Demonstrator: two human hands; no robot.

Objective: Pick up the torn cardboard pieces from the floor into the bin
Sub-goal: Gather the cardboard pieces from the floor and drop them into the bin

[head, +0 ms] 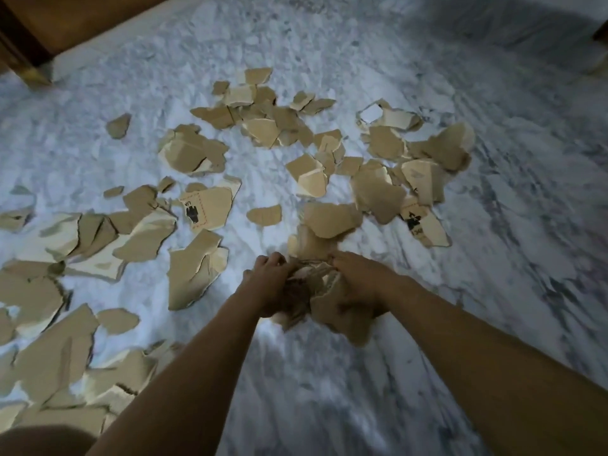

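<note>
— Nearest the lens, what do you see?

— Two bare forearms reaching out over the marble floor point(362, 390). Both hands meet around one bundle of torn cardboard point(316, 291), held just above the floor.

— How are the hands set?

— Left hand point(268, 284) is curled shut against the bundle's left side, fingers wrapped into the scraps. Right hand point(357, 284) is clamped on the bundle's right side, with a larger flap hanging out beneath it. That part is blurred, so the single pieces in the bundle cannot be told apart.

— And the rest of the cardboard?

— Scattered on the floor. Beyond the bundle lies a loose spread of small pieces point(279, 123). Left of the bundle are bigger sheets point(82, 238), some overlapping, running on to the frame's lower left corner. One printed piece point(207, 209) with a black mark lies beyond and left of the bundle; another printed piece point(424, 225) lies beyond and right of it.

— Anything else?

— Wooden furniture point(39, 34), far beyond the bundle to the left.
</note>
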